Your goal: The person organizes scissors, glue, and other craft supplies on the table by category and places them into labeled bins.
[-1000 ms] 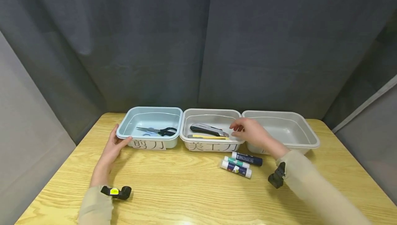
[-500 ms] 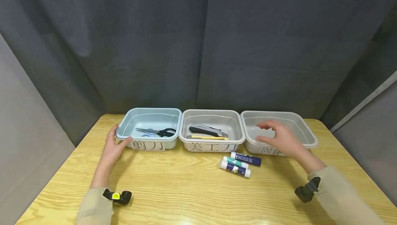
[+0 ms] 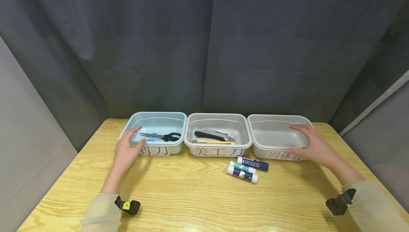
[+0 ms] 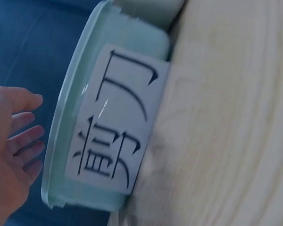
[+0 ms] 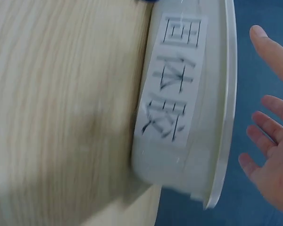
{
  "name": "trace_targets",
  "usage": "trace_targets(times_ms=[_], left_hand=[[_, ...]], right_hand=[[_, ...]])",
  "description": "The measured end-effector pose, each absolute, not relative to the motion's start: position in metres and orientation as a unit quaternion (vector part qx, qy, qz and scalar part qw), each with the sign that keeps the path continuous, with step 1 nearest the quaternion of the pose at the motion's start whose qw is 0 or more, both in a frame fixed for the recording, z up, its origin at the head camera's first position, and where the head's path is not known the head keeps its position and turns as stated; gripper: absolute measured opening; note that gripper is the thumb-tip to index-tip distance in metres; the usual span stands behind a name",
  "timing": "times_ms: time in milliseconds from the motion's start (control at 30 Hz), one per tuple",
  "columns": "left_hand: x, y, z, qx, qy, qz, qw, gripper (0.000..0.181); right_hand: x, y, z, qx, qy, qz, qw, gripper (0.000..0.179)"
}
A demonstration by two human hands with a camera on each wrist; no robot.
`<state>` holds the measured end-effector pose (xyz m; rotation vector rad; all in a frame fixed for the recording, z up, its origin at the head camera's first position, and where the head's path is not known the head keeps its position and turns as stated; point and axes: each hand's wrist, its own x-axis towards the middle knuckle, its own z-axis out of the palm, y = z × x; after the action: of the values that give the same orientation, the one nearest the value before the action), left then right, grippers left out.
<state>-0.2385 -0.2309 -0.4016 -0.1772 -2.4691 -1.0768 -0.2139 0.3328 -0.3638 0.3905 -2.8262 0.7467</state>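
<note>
My left hand (image 3: 127,149) hovers over the front left corner of a light blue bin (image 3: 176,149), thumb and fingers spread and holding nothing. In the left wrist view it appears apart from the rim. Inside that bin lie black-handled scissors (image 3: 167,137) and a pale blue-handled pair partly behind them. My right hand (image 3: 315,148) is at the right end of the right grey bin (image 3: 271,136), fingers loosely curved and nothing between them. A gap shows between hand and rim in the right wrist view. The middle grey bin (image 3: 220,121) holds a grey-black utility knife (image 3: 213,134) and a yellow one (image 3: 209,141).
In front of the bins, three glue sticks lie side by side: a dark blue one (image 3: 255,163), a green one (image 3: 243,167) and a blue-and-white one (image 3: 241,174). The bins stand in a row along the wooden table's (image 3: 191,200) back edge. A dark curtain (image 3: 204,47) hangs behind.
My right hand has moved right, from above the middle bin to the right end of the right bin. My left hand has left the blue bin's rim and shifted slightly right.
</note>
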Motion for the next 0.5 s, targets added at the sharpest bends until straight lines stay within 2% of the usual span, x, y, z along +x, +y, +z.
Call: trace_targets(times_ms=[200, 367, 500], left_hand=[[-0.238, -0.208, -0.405, -0.117, -0.886, -0.384, 0.232, 0.042], [-0.236, -0.182, -0.406, -0.18, -0.885, -0.367, 0.221, 0.041], [-0.234, -0.161, -0.405, -0.22, -0.891, -0.342, 0.202, 0.041]], right_hand=[[-0.212, 0.352, -0.37, 0.094, -0.96, 0.251, 0.08, 0.099], [-0.215, 0.367, -0.377, 0.069, -0.964, 0.231, 0.109, 0.106], [-0.217, 0.376, -0.383, 0.067, -0.96, 0.24, 0.125, 0.104]])
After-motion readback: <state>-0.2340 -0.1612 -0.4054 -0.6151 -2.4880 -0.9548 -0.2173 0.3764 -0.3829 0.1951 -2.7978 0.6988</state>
